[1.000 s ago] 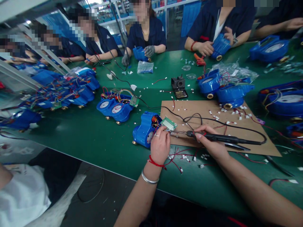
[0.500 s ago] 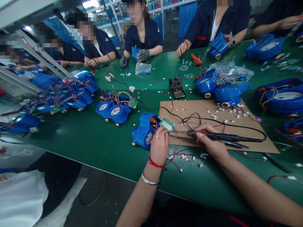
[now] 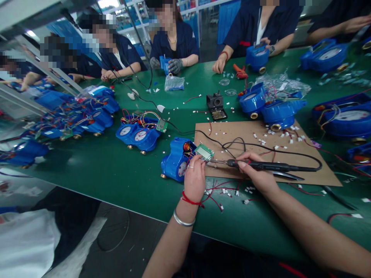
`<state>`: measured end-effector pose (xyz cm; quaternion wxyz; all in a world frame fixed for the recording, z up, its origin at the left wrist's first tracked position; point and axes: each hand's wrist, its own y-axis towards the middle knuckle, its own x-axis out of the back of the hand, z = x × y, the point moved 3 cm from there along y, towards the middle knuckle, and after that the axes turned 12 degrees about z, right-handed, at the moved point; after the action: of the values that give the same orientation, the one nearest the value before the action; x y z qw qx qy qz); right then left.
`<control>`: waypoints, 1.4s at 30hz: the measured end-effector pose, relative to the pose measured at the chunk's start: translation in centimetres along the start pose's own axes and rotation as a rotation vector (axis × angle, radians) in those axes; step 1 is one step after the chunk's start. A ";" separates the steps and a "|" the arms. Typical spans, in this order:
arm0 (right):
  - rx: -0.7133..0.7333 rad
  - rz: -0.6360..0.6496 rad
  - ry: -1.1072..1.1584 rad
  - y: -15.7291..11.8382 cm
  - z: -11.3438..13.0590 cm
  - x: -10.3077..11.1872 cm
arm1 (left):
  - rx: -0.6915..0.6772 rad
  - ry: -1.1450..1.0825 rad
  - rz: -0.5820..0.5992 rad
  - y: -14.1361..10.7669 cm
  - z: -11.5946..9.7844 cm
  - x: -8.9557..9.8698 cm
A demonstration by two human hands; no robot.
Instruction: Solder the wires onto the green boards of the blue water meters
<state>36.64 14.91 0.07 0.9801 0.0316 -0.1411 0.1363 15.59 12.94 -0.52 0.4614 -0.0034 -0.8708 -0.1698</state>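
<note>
My left hand (image 3: 195,175) pinches the lower edge of a small green circuit board (image 3: 204,152) with a grey display. Wires run from that board to a blue meter housing (image 3: 173,162), which lies just left of my fingers. A black soldering iron (image 3: 268,166) is gripped in my right hand (image 3: 257,173), its metal tip at the board's lower right edge. Under my right hand are tweezers (image 3: 290,176), partly hidden. The iron and its looped cable lie over a brown cardboard sheet (image 3: 232,133).
Two joined blue meters (image 3: 139,137) stand left of centre, with a pile of more (image 3: 72,116) beyond. A black soldering stand (image 3: 216,105) is behind the cardboard. Further blue meters (image 3: 279,114) are at right. Cut red wires (image 3: 214,193) lie near the front. Several people sit opposite.
The soldering iron has shifted very slightly left, and my left hand stays on the board. Across the table, a person's blue meter has been lowered and turned more upright.
</note>
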 end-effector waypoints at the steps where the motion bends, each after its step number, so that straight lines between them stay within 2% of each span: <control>1: -0.003 0.000 0.000 0.0 0.0 0.0 | 0.001 -0.001 -0.001 0.0 0.0 0.0; 15: -0.051 -0.010 0.082 0.2 -0.4 0.0 | -0.007 0.043 0.002 0.1 -0.2 0.0; 21: -0.022 -0.089 0.404 0.6 -1.6 0.1 | -0.048 0.098 -0.024 -0.1 -0.8 0.5; 26: 0.070 -0.148 0.610 1.2 -1.4 0.4 | -0.133 0.143 -0.071 -1.9 -2.9 1.5; 28: 0.091 -0.158 0.646 1.4 -0.9 0.5 | -0.164 0.117 -0.018 -2.9 -3.8 1.6; 31: 0.073 -0.178 0.620 2.0 0.1 1.1 | -0.222 0.102 0.148 -4.2 -4.8 1.6; 33: 0.043 -0.218 0.562 2.9 0.6 1.8 | -0.244 0.130 0.215 -4.8 -4.8 2.0; 38: 0.017 -0.330 0.444 7.8 1.3 3.8 | -0.199 0.324 0.098 -4.8 -2.8 5.0; 42: 0.091 -0.338 0.245 12.3 2.2 4.9 | -0.234 0.521 0.120 -3.5 -1.1 6.6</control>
<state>37.12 27.78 3.90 0.9964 0.0821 -0.0074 -0.0210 12.07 8.33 4.33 0.6752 -0.0643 -0.6957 -0.2365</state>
